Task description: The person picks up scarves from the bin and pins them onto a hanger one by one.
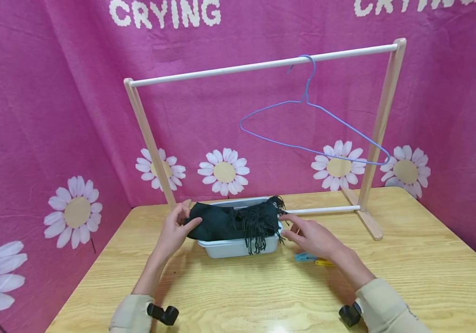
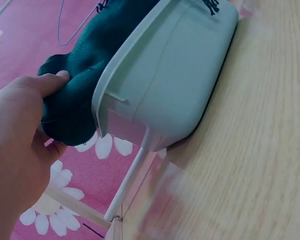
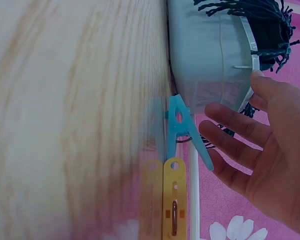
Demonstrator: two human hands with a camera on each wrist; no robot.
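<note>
A dark scarf (image 1: 217,221) with a knotted fringe (image 1: 256,224) lies folded over a pale plastic basin (image 1: 238,249), the fringe hanging over its front. At the left end, my left hand (image 1: 178,226) pinches the scarf, thumb on top and fingers underneath; the left wrist view shows that folded end (image 2: 72,100) bulging past the rim. My right hand (image 1: 314,237) is at the basin's right end, its fingers loosely spread and the thumb (image 3: 267,86) right at the rim, close to the fringe strands (image 3: 270,52).
Behind the basin stands a wooden rack with a white rail (image 1: 221,70), a blue wire hanger (image 1: 279,139) hooked on it. A blue clothespin (image 1: 305,257) and a yellow clothespin (image 1: 324,262) lie under my right hand on the wooden table (image 1: 238,296). Pink flowered cloth surrounds the table.
</note>
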